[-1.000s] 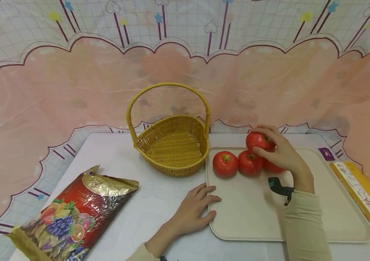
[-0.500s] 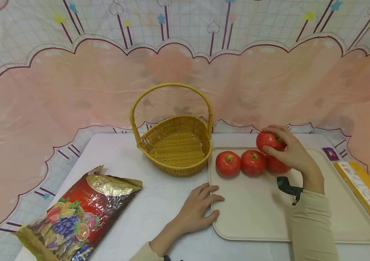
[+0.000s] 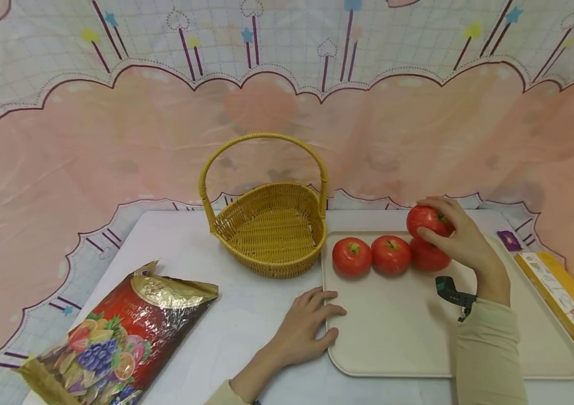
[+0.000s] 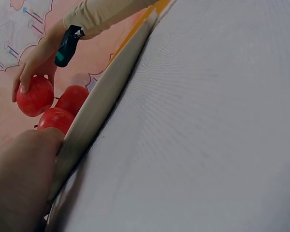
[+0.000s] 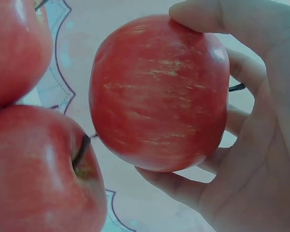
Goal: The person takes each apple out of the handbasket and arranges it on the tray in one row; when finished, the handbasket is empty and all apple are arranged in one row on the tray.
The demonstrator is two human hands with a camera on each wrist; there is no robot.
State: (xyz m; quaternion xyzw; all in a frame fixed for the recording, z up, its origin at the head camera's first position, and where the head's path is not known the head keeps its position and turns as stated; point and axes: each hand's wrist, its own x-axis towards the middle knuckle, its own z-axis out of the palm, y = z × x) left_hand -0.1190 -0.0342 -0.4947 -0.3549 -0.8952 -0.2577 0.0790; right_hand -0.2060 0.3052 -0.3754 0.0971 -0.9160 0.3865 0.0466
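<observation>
My right hand grips a red apple, thumb on one side and fingers round the other. That apple is held above the tray's back, overlapping the rightmost apple of a row in the head view. Beside it in the row are a middle apple and a left apple. In the right wrist view the gripped apple shows yellowish streaks and a dark stem. My left hand rests at the left rim of the beige tray, fingers extended over the edge and holding nothing.
A yellow wicker basket with a tall handle stands left of the tray. A red candy bag lies at the left. Along the tray's right side are a yellow pasta box and a small purple packet.
My right hand has carried the apple rightward, from over the middle and right apples to over the rightmost one. The left hand has stayed at the tray's rim.
</observation>
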